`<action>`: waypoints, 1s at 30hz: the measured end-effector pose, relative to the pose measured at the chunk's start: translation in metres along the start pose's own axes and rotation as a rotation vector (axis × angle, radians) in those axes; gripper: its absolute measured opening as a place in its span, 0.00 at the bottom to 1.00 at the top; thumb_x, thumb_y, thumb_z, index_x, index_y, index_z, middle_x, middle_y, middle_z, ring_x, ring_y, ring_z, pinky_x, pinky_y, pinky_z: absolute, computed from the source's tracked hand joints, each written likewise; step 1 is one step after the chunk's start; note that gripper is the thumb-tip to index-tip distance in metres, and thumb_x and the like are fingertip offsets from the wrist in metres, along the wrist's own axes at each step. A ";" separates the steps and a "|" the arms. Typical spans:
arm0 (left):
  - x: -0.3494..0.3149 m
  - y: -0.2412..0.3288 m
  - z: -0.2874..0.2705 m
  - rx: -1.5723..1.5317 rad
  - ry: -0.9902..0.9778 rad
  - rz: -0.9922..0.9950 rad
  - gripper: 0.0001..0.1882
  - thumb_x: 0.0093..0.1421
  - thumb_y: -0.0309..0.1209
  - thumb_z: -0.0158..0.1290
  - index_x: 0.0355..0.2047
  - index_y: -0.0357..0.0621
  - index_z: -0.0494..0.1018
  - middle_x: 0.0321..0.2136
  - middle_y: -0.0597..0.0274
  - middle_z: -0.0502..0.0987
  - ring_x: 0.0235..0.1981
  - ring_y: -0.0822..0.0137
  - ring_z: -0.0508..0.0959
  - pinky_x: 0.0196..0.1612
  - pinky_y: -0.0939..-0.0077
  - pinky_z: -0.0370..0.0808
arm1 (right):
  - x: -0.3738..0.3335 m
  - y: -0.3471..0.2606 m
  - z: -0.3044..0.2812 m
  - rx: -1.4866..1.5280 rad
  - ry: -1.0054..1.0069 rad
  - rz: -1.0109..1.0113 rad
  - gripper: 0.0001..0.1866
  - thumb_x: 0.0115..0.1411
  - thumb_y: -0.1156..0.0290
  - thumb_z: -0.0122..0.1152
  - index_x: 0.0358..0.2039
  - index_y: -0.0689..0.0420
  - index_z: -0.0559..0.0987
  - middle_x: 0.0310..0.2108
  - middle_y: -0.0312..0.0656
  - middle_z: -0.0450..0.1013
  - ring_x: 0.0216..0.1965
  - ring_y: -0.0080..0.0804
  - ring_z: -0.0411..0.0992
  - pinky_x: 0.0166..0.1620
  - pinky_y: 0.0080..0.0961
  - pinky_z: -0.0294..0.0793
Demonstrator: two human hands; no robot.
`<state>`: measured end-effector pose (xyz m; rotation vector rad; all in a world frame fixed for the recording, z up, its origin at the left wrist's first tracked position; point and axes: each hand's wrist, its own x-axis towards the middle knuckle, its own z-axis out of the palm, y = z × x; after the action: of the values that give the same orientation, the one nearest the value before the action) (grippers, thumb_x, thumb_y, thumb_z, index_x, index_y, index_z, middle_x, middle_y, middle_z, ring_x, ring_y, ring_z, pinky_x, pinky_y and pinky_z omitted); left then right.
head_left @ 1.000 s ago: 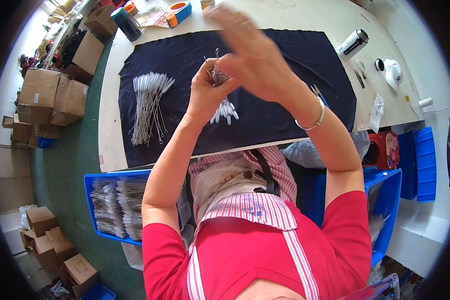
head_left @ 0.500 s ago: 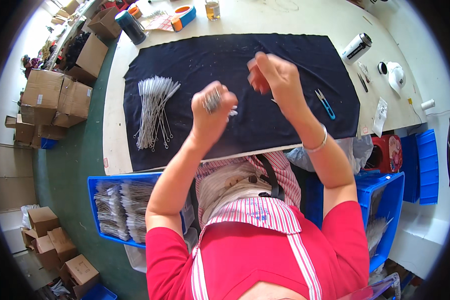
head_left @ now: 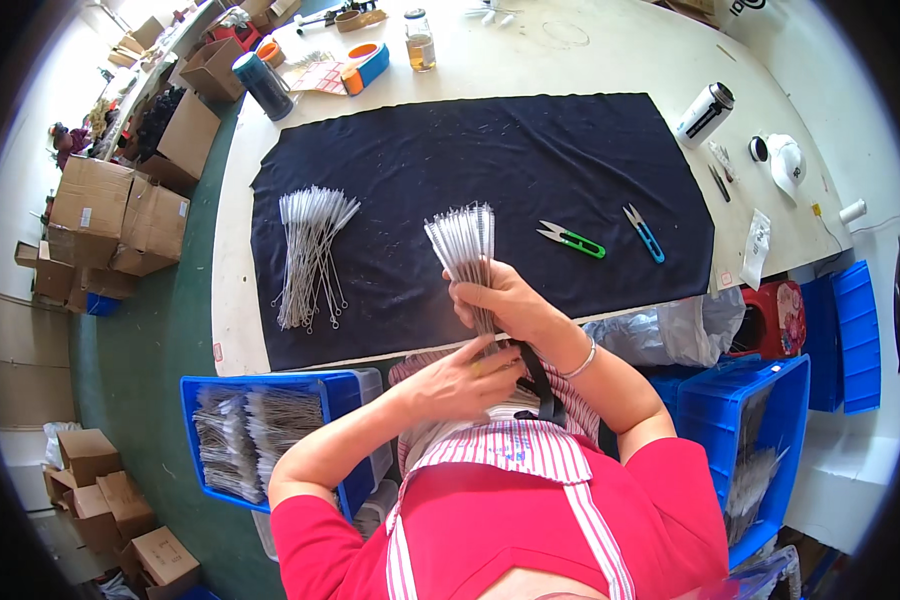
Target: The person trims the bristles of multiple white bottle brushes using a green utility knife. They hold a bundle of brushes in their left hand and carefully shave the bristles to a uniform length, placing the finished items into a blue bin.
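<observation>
In the head view, a bundle of thin wire brushes (head_left: 462,236) with white bristle tips stands nearly upright at the table's near edge, bristles up. My right hand (head_left: 505,300) is wrapped round its wire handles just under the bristles. Lower down, my left hand (head_left: 465,382) closes on the handle ends in front of my apron; its fingers partly hide those ends. A loose pile of similar brushes (head_left: 315,255) lies to the left on the dark cloth (head_left: 400,150), its looped handle ends toward me. Green thread snips (head_left: 572,240) and blue thread snips (head_left: 645,234) rest to the right.
Blue bins hold more brushes at my left (head_left: 192,440) and right (head_left: 770,372). A dark tumbler (head_left: 262,86), a tape dispenser (head_left: 368,68) and a glass jar (head_left: 420,45) stand at the back. On the right are a white bottle (head_left: 705,115) and a white cap (head_left: 787,163).
Both hands have come down and together from over the cloth to the near edge. My right hand now grips the brush bundle, which the left fist appeared to hold. The green snips have come into view.
</observation>
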<state>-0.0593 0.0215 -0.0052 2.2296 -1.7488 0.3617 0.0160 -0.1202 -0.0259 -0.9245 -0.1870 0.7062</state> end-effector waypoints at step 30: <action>-0.008 0.069 0.036 -1.864 0.788 -1.109 0.35 0.61 0.59 0.30 0.60 0.49 0.51 0.26 0.60 0.71 0.19 0.75 0.66 0.23 0.83 0.64 | 0.015 -0.078 0.021 -0.982 -0.592 -0.487 0.29 0.66 0.52 0.28 0.46 0.61 0.75 0.49 0.49 0.70 0.55 0.44 0.64 0.60 0.37 0.55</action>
<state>-0.1274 -0.0004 -0.0364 0.9096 0.0954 -0.4554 0.0552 -0.1276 0.0459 -1.4919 -1.3261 0.3852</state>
